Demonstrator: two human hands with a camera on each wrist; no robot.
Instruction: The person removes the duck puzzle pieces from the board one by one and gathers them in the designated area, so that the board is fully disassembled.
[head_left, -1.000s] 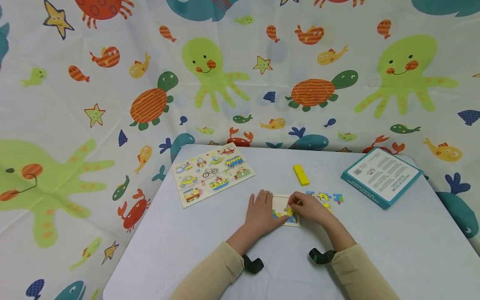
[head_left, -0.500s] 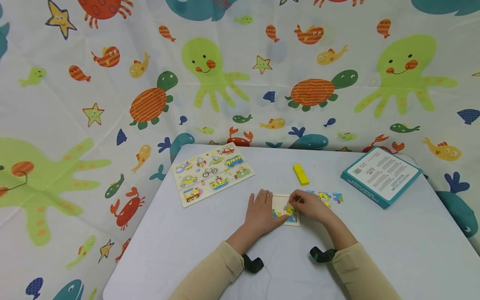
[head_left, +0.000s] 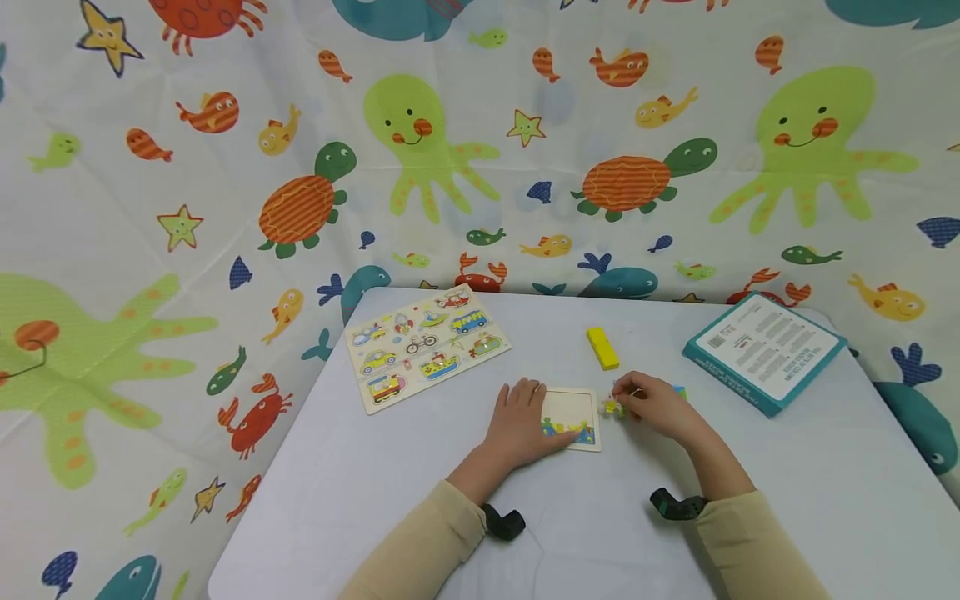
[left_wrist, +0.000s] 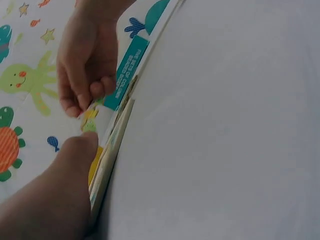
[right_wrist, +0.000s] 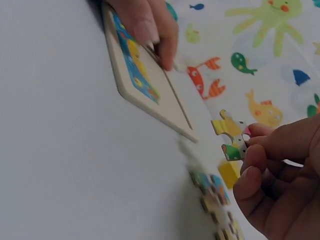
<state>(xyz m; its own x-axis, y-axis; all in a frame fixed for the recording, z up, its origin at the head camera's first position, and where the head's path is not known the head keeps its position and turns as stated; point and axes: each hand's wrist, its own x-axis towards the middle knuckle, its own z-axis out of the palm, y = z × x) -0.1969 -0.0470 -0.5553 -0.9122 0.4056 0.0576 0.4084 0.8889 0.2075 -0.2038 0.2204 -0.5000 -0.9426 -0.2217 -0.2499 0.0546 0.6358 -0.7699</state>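
My left hand [head_left: 517, 423] lies with straight fingers along the left side of a small wooden puzzle tray [head_left: 566, 403], its thumb reaching over the lower part. Colourful pieces fill the tray's lower strip; bare wood shows above. Just right of the tray, my right hand [head_left: 662, 407] pinches a jigsaw piece [right_wrist: 233, 134] between thumb and fingers. Yellow, green and white print shows on that piece in the right wrist view, where it is raised off the table. Loose jigsaw pieces [right_wrist: 216, 202] lie beneath and beyond the right hand, mostly hidden by it in the head view.
A yellow block [head_left: 602, 348] lies behind the tray. Far left is a wooden board with vehicle pictures [head_left: 427, 343], and a teal-edged box [head_left: 765, 352] lies far right. A sea-animal cloth [head_left: 480, 150] hangs behind the white table [head_left: 360, 483].
My right hand has moved right, from over the tray to beside it, with the jigsaw piece pinched in its fingers. The left hand stays in place on the tray.
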